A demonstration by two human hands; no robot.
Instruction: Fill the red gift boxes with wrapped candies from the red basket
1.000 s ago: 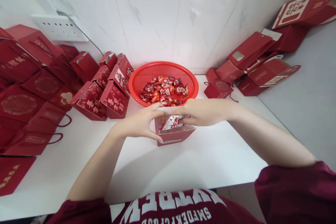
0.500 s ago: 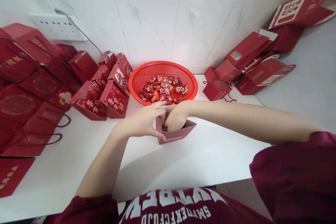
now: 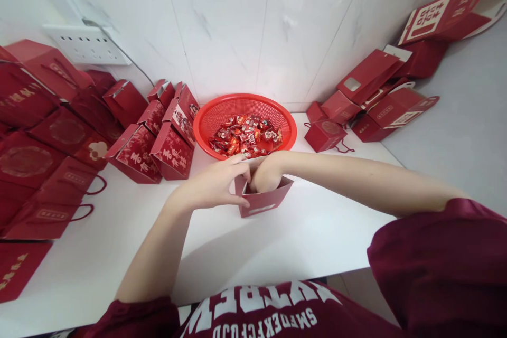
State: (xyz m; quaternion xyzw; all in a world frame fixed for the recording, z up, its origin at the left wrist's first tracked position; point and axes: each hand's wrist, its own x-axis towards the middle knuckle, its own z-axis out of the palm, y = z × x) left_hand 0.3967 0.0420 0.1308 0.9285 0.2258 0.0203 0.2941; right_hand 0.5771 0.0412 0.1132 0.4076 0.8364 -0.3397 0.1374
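A small red paper box stands on the white table with its top open. My left hand grips its left side, thumb on the near wall and fingers at the far rim. My right hand reaches down into the box; its fingers are hidden inside. Just behind the box sits a red mesh basket holding many wrapped candies.
Several red gift boxes stand at the left, beside stacked red boxes with cord handles. More red boxes are piled at the right by the wall. A socket panel is on the tiled wall.
My right hand has sunk slightly deeper into the box. The box's near wall shows a little more upright. The view has shifted slightly.
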